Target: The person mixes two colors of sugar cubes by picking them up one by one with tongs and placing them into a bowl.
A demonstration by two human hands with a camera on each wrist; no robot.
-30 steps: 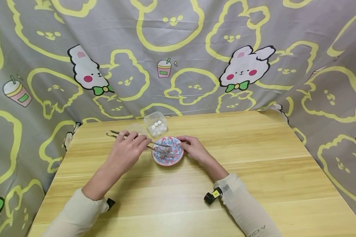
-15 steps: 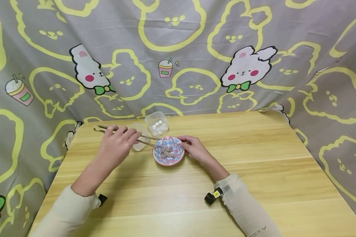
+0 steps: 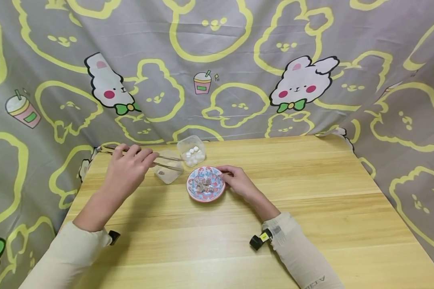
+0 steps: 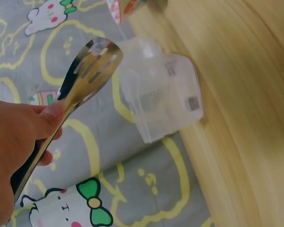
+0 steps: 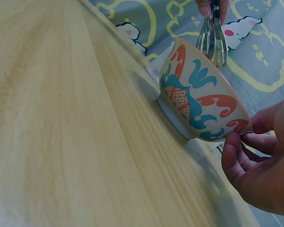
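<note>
Just below the centre of the head view, a bowl [image 3: 205,172] patterned in red and blue sits mouth up with several greyish-brown chunks [image 3: 203,185] clustered inside; the right hand [image 3: 238,184] pinches its right edge. Left of centre, the left hand [image 3: 128,167] grips metal tongs [image 4: 92,68] with slotted ends, their arms apart, tips crossing over a clear tub [image 3: 170,178] that holds a small dark piece [image 3: 161,173]. Right beside that, nearer the frame's middle, a second translucent container [image 3: 191,141] holds white pieces [image 3: 191,153].
</note>
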